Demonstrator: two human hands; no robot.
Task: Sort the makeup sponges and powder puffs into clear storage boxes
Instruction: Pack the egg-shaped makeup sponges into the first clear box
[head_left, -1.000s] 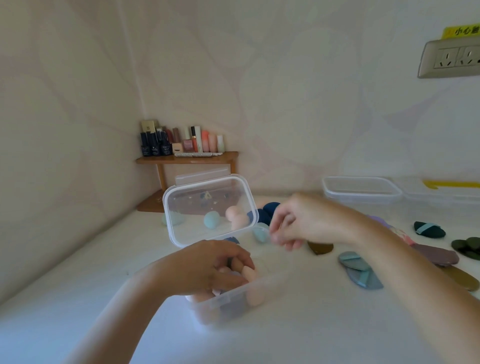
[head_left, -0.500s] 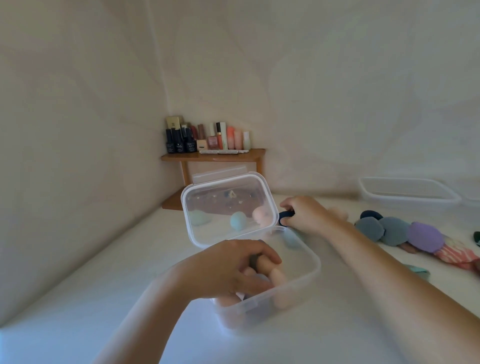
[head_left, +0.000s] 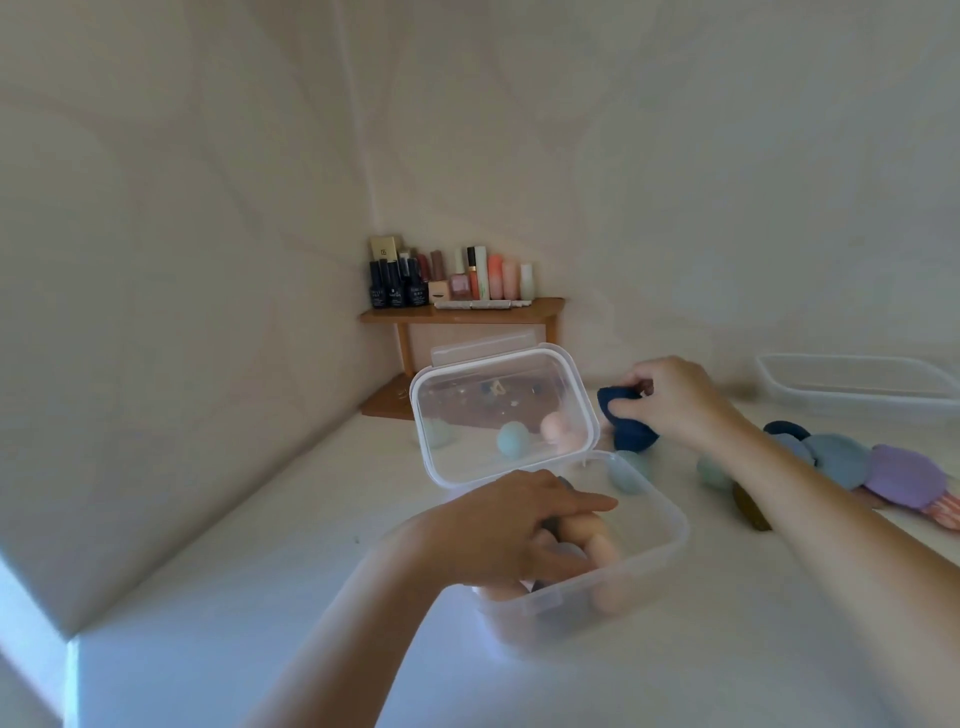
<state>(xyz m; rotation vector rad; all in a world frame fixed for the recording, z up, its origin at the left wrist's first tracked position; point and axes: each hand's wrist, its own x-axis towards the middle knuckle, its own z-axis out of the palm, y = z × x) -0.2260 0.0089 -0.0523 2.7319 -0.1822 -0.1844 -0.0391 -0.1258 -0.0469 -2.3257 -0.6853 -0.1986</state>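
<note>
Head camera: my right hand (head_left: 670, 397) pinches a dark blue sponge (head_left: 626, 418) on the counter (head_left: 260, 597), behind the clear box (head_left: 587, 566). My left hand (head_left: 514, 530) rests loosely spread over peach sponges (head_left: 597, 545) inside.

Cosmetic bottles (head_left: 452, 278) on a wooden corner shelf (head_left: 462, 314)

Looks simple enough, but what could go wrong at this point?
The left hand is inside the open box, whose lid stands upright behind it. A nudge might tip the lid down onto the fingers.

The right hand grips a dark blue puff beyond the lid. Bringing it back, the arm could knock the lid or box.

Teal sponges sit loose beside the box and might roll away if bumped.
</note>
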